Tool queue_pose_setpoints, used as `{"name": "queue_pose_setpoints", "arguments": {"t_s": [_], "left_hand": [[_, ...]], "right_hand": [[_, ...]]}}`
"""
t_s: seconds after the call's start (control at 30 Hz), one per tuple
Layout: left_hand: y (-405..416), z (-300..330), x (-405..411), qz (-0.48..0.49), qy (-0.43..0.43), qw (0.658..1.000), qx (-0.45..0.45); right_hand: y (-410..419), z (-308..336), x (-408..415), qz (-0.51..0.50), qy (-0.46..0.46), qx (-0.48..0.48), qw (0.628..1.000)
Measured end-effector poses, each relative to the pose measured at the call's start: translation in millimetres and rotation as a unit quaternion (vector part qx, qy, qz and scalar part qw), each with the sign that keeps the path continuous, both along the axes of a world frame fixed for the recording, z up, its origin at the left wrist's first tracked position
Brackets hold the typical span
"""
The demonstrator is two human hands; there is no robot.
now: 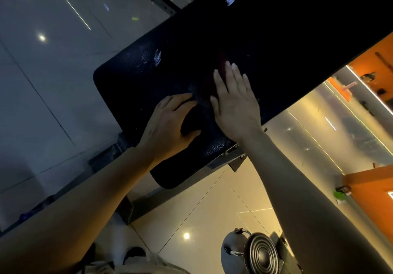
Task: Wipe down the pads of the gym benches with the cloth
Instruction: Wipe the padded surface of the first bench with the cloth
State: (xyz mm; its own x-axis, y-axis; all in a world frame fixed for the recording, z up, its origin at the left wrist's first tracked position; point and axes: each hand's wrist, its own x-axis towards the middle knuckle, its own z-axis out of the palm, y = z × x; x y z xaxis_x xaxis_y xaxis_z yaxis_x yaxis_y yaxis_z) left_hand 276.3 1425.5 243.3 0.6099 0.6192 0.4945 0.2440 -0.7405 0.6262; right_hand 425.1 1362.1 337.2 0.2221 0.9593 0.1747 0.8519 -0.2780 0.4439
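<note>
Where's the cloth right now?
In the head view the dark red cloth lies on the black bench pad, under the flat right hand, just beyond the left hand.

**Bare arms, no sleeves in view**

Both forearms were bare from wrist to the lower edge of the view, with no sleeves, watch, bracelet or rings showing. The left hand [170,123] and the right hand [234,101] wore no gloves, and the fingernails were short and plain. At the bottom edge, a strip of light, greyish-beige clothing [136,266] showed, its cut too dim to tell.
</note>
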Motion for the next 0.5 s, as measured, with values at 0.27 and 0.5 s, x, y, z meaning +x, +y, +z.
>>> {"name": "queue_pose_setpoints", "arguments": {"t_s": [0.27, 0.5], "left_hand": [[3, 7, 2, -0.007, 0.015, 1.000, 0.006], [11, 14, 7, 0.000, 0.019, 1.000, 0.010]], "right_hand": [[3, 29, 38, -0.054, -0.010, 0.036, 0.998], [-19, 6, 7, 0.020, -0.008, -0.016, 1.000]]}}
